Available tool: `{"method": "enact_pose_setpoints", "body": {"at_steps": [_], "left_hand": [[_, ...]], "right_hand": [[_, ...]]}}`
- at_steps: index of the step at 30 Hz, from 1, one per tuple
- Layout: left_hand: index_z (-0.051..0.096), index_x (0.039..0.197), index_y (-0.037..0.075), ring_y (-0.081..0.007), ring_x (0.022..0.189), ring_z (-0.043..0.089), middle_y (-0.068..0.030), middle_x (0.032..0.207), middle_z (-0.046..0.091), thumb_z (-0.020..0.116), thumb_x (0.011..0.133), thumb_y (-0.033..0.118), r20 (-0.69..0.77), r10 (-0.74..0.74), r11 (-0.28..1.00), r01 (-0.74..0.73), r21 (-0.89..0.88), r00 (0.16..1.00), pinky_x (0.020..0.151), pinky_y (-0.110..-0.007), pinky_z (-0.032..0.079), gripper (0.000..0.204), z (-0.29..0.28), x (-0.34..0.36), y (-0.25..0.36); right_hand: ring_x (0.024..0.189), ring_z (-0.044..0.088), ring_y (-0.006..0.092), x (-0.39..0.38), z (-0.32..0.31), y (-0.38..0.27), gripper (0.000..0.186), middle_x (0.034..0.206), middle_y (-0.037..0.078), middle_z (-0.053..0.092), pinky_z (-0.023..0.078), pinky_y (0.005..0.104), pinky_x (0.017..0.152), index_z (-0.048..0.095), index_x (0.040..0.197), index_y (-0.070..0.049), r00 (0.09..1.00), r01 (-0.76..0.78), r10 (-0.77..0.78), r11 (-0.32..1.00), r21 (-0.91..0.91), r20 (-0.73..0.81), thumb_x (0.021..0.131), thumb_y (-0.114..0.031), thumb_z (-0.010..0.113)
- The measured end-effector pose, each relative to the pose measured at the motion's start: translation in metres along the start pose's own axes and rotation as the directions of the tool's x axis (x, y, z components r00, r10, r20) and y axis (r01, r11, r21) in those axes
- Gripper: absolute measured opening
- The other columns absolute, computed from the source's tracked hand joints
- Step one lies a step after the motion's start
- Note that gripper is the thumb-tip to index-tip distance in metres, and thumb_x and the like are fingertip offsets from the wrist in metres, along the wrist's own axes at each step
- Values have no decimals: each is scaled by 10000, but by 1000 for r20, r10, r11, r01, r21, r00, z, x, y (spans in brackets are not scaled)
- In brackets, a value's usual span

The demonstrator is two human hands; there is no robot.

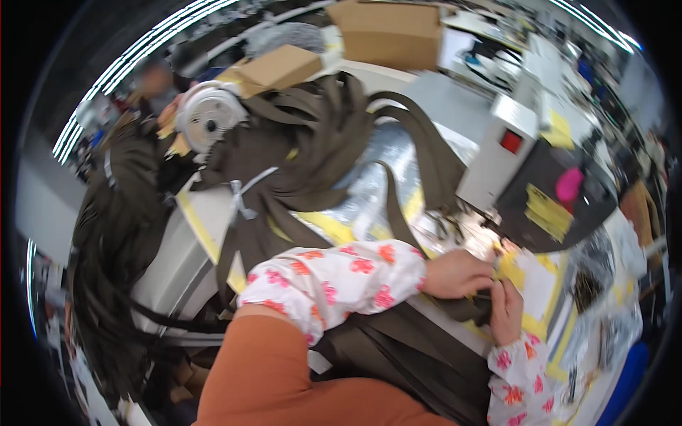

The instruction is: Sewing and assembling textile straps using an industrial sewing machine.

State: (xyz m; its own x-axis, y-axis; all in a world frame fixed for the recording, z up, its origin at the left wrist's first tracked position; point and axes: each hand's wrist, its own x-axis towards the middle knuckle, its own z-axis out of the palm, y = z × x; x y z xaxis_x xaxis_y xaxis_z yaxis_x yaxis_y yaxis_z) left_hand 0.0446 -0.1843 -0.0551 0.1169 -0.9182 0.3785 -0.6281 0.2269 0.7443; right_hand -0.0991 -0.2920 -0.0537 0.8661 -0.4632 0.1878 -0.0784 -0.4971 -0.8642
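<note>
My left hand [458, 275] reaches across in a floral sleeve cover, its fingers pinched together at the front of a white sewing machine [499, 145]. Close against it, my right hand [506, 312] is also closed, fingertips meeting those of the left. Between and below the hands is a dark olive fabric strip [465, 309], which both seem to grip at its edge; the exact hold is partly hidden by the fingers. Just beyond the fingertips is the lit needle area [479, 238]. More dark fabric [398, 348] hangs over my lap.
A heap of dark olive strips [305, 135] covers the table's left and middle, with a tied bundle [121, 213] hanging off the left edge. A white round reel [211, 117], cardboard boxes [387, 32] and yellow tape [334, 226] lie around. Metal pieces [587, 290] sit at right.
</note>
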Motion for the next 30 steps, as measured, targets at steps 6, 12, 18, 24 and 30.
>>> {"method": "enact_pose_setpoints", "body": {"at_steps": [6,12,18,24,30], "left_hand": [[524,756,25,-294,554,525,-142,611,523,503,870,232,98,-76,950,102,-295,992,527,-354,404,237,-6,3,-4],[532,770,29,-297,623,554,-124,658,555,504,869,234,50,-39,999,38,24,998,580,-366,431,229,-5,4,-12],[534,736,39,-288,714,575,-98,759,579,552,805,185,-316,308,923,-201,327,897,596,-401,436,163,3,8,26],[560,774,28,-281,709,587,-124,695,551,597,759,191,165,-2,887,-74,456,986,604,-356,466,168,7,-3,24],[580,944,84,-315,887,567,-138,952,565,582,785,214,-147,245,893,-164,419,958,710,-382,475,205,2,4,3]], "right_hand": [[605,443,119,-1,0,3,246,645,73,509,380,278,562,483,770,19,1000,23,-25,991,130,16,910,-177,436],[617,429,92,4,-1,10,263,657,43,505,372,256,560,474,756,8,1000,6,-8,989,147,14,919,-194,432],[611,506,84,17,1,13,239,658,26,551,420,236,564,537,786,-2,967,-229,251,780,582,44,911,-182,444],[438,502,91,21,-23,24,231,612,8,548,380,193,365,555,864,-24,793,-536,550,424,730,263,903,-217,435],[311,439,116,15,-25,22,296,492,33,501,323,225,277,547,817,-32,783,-601,440,353,717,439,901,-295,440]]}}
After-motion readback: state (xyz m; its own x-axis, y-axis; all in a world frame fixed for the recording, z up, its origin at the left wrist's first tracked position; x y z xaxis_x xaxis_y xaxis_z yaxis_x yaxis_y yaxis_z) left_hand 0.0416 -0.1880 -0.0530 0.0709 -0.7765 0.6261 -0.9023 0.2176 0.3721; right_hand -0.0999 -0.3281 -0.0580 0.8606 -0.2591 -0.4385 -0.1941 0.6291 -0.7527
